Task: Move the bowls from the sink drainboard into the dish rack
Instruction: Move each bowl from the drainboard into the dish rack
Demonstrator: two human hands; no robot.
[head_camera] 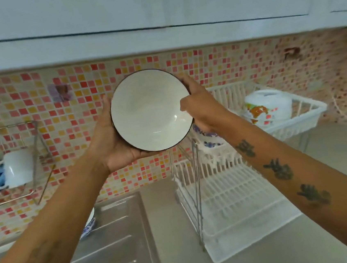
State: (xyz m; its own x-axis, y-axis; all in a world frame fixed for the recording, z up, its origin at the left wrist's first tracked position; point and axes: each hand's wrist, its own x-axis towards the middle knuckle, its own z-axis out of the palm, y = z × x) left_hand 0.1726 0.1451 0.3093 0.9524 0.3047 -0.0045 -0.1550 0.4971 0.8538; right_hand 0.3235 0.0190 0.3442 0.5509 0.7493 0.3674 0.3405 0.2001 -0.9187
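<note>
A white bowl with a dark rim (149,110) is held up in front of the tiled wall, its inside turned toward me. My left hand (109,144) cups it from below and the left. My right hand (199,105) grips its right rim. Below and to the right stands the white two-tier dish rack (235,202); its upper tier holds a blue-patterned bowl (208,137) and an upturned bowl with an orange pattern (266,106). On the steel drainboard (107,241) a blue-patterned bowl (90,223) peeks out from behind my left forearm.
A wire wall rack (19,164) at the left holds a white mug (14,169). White cupboards (155,9) hang overhead. The steel counter (331,157) runs around the dish rack.
</note>
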